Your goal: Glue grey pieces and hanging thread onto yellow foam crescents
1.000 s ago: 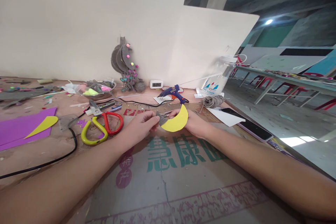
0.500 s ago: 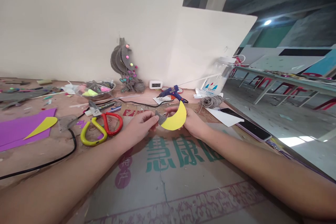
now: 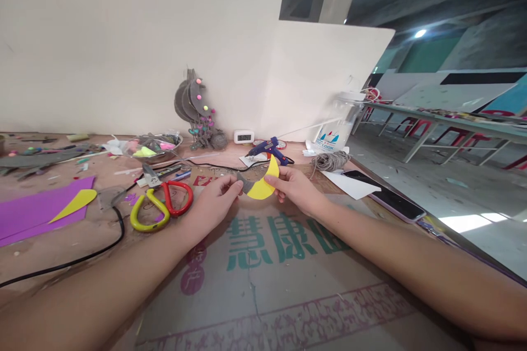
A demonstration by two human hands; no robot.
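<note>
Between my hands is a crescent, with a yellow piece [image 3: 260, 190] lying over a grey piece [image 3: 248, 184] that shows at its left end and inner edge. My left hand [image 3: 220, 194] pinches the grey left end between thumb and fingers. On the other side, my right hand [image 3: 293, 187] grips the yellow piece near its right part, thumb on the front face. Just behind the crescent rests a blue glue gun [image 3: 267, 147] on a small white card.
Scissors [image 3: 177, 198] with red and yellow handles, purple sheets [image 3: 45, 208] and a black cable lie left. Twine [image 3: 330, 160], a phone [image 3: 387, 196] and a clear jug [image 3: 337, 120] stand or lie right. A bowl [image 3: 152, 154] and small clock [image 3: 244, 136] are at the back.
My right thumb has come onto the front of the yellow piece. The crescent has shifted slightly left and turned a little. The camera view has also shifted slightly.
</note>
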